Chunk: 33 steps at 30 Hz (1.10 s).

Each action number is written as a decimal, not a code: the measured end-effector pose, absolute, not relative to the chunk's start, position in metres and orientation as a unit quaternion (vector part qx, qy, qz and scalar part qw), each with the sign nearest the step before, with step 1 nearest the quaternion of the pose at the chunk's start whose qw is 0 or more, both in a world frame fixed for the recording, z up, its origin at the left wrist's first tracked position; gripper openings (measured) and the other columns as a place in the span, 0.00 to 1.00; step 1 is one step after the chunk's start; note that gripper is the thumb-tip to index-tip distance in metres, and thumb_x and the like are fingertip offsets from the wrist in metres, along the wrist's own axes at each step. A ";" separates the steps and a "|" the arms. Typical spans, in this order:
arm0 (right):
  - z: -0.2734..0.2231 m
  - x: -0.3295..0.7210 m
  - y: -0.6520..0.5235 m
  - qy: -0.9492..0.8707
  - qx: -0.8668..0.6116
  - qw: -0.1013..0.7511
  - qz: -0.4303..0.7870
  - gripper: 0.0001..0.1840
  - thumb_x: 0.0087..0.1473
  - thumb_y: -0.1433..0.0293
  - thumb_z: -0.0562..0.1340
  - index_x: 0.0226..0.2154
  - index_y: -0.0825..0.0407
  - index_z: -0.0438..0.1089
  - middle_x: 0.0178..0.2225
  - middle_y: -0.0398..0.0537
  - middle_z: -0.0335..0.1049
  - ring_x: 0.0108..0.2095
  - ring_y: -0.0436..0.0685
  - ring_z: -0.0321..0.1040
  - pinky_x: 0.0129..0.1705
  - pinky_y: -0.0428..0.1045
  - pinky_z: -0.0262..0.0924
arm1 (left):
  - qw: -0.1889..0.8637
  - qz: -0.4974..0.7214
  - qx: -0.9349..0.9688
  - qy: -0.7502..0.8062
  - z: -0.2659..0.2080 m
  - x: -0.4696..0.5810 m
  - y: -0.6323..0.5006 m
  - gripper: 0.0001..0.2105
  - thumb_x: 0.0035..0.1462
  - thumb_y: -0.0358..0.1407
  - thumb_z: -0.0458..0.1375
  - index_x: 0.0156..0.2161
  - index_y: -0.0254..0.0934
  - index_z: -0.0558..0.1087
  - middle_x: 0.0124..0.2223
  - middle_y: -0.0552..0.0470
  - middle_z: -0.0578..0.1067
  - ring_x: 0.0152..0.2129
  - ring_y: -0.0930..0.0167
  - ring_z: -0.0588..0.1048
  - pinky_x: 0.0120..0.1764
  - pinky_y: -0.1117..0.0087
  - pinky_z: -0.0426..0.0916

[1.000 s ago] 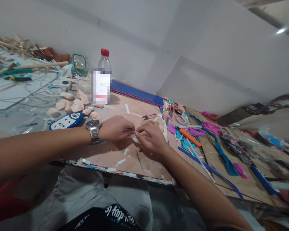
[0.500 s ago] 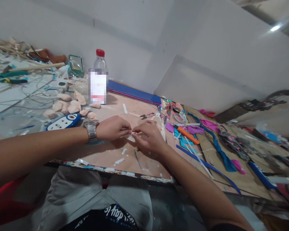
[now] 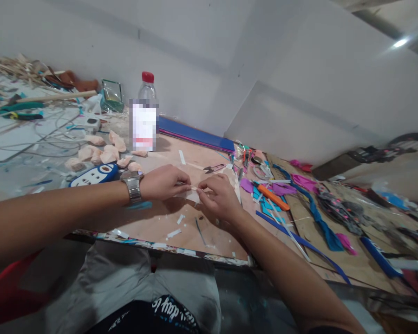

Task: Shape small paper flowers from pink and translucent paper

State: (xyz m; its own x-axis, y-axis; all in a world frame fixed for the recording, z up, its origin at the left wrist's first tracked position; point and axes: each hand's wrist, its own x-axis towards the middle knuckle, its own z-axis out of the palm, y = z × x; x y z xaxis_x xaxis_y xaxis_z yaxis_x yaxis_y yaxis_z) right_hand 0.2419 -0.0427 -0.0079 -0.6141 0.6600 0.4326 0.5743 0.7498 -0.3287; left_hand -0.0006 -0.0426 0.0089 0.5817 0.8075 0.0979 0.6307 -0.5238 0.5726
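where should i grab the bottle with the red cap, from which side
Probably by the neck under the red cap, from above: the bottle stands upright, its top exposed, while a bright pixelated panel covers its lower front.

The thin pale piece (image 3: 194,188) at the fingertips of the left hand (image 3: 165,182) and right hand (image 3: 219,195) is too small and too covered to identify. Pixelation blots out a bright panel (image 3: 144,123), which hides the lower bottle (image 3: 148,92). The left forearm covers part of the blue-and-white power strip (image 3: 92,177). The stick pile (image 3: 16,69) runs past the left edge; the shirt (image 3: 135,321) is cut off below.
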 end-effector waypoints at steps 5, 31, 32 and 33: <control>-0.007 0.241 -0.045 -0.897 -0.338 0.271 0.084 0.08 0.64 0.64 0.63 0.35 0.49 0.75 0.35 0.47 0.82 0.38 0.58 0.75 0.51 0.58 0.53 | 0.257 0.183 0.852 0.417 0.008 0.000 -0.044 0.16 0.68 0.43 0.56 0.39 0.37 0.84 0.33 0.50 0.83 0.27 0.72 0.74 0.33 0.71 0.56; -0.008 0.237 -0.047 -0.904 -0.256 0.340 0.040 0.05 0.65 0.68 0.66 0.39 0.46 0.80 0.32 0.44 0.83 0.33 0.55 0.76 0.48 0.58 0.58 | 0.631 0.160 0.665 0.368 0.001 0.003 -0.043 0.16 0.60 0.50 0.60 0.35 0.37 0.72 0.28 0.49 0.79 0.26 0.69 0.77 0.31 0.71 0.67; -0.008 0.237 -0.047 -0.903 -0.256 0.344 0.041 0.05 0.66 0.68 0.66 0.38 0.47 0.80 0.32 0.44 0.84 0.33 0.55 0.77 0.48 0.58 0.58 | 0.602 0.163 0.688 0.372 0.000 0.003 -0.042 0.16 0.61 0.50 0.60 0.34 0.37 0.72 0.28 0.50 0.79 0.26 0.70 0.77 0.30 0.72 0.66; -0.008 0.236 -0.047 -0.901 -0.257 0.347 0.042 0.05 0.66 0.67 0.66 0.38 0.47 0.80 0.32 0.44 0.84 0.33 0.55 0.77 0.49 0.58 0.57 | 0.573 0.168 0.709 0.374 -0.001 0.002 -0.041 0.17 0.61 0.50 0.59 0.34 0.36 0.72 0.28 0.50 0.79 0.26 0.70 0.77 0.31 0.72 0.65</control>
State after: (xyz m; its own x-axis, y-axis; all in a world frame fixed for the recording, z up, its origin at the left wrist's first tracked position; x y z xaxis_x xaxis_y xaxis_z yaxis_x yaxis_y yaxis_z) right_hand 0.2365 -0.0471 -0.0079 -0.6277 0.4923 0.6030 0.4336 0.8644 -0.2544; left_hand 0.0022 -0.0412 -0.0009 0.6631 0.7237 -0.1912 0.3386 -0.0622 0.9389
